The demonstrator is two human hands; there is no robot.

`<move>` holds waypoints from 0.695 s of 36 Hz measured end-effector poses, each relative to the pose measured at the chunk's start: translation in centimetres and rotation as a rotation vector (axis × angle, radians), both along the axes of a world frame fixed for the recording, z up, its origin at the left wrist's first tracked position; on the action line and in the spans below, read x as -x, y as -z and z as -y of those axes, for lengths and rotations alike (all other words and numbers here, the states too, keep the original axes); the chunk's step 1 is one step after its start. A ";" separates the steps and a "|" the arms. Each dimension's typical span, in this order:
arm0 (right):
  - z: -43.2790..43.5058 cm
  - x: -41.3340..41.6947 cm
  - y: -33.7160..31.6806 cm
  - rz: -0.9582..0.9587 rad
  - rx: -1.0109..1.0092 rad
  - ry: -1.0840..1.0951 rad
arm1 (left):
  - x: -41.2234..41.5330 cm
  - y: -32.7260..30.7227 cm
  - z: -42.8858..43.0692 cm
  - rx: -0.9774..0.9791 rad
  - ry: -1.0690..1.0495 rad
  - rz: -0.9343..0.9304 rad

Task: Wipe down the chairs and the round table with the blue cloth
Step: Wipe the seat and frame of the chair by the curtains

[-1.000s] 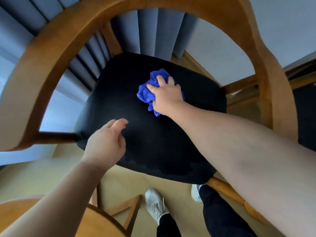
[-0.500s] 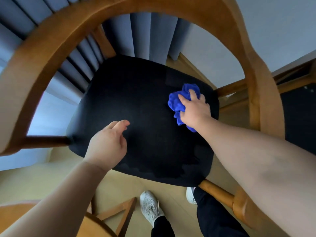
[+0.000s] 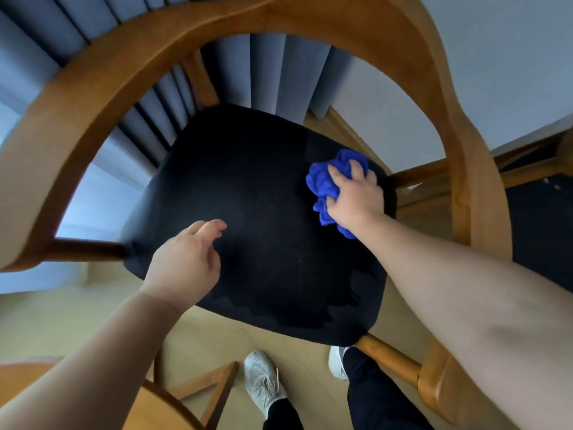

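Feet: I see a grey shoe (image 3: 263, 383) on the pale wooden floor (image 3: 93, 330), right below the camera.
Corner: a curved wooden edge (image 3: 155, 408) sits at my lower left; I cannot tell whether it is the table.
Left hand: my view has the left hand (image 3: 186, 265) over the near left part of the seat, fingers loosely curled and holding nothing; I cannot tell whether it touches.
Seat: the chair's black seat (image 3: 263, 212) shows a darker patch along its near edge.
Right hand: the right hand (image 3: 356, 197) is at the seat's far right corner, fingers curled over the cloth.
Cloth: the blue cloth (image 3: 322, 181) is bunched under that hand, against the seat.
Frame: the curved wooden rail (image 3: 217, 29) arches around the seat.
Beyond: grey-blue curtain (image 3: 279, 72) folds hang behind the chair.
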State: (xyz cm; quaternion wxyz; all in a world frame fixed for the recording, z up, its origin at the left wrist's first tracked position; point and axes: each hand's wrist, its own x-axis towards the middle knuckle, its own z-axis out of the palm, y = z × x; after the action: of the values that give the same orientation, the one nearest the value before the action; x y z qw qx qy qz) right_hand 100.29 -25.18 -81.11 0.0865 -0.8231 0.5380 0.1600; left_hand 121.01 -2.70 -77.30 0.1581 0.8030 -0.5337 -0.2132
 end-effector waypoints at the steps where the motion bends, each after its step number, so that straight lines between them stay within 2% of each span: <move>1: 0.3 -1.4 0.0 0.010 -0.003 -0.039 | 0.0 0.1 0.1 0.000 0.001 0.004; 8: 3.6 -9.5 1.0 0.038 0.026 -0.243 | 0.1 0.9 1.2 -0.011 -0.011 0.015; 14: 6.4 -9.7 2.7 0.068 -0.024 -0.277 | 0.9 1.7 2.3 -0.018 -0.020 0.022; 19: 6.8 -8.2 2.6 0.084 -0.044 -0.225 | 2.0 1.6 2.7 -0.023 -0.030 -0.011; 25: 6.6 -2.8 2.3 0.036 -0.044 -0.047 | 2.2 0.7 3.0 -0.019 -0.027 -0.021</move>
State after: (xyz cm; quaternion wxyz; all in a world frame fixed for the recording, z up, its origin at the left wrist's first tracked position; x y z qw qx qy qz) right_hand 103.13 -31.81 -83.39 0.1105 -0.8360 0.5133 0.1592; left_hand 118.77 -5.71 -78.04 0.1589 0.8094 -0.5188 -0.2248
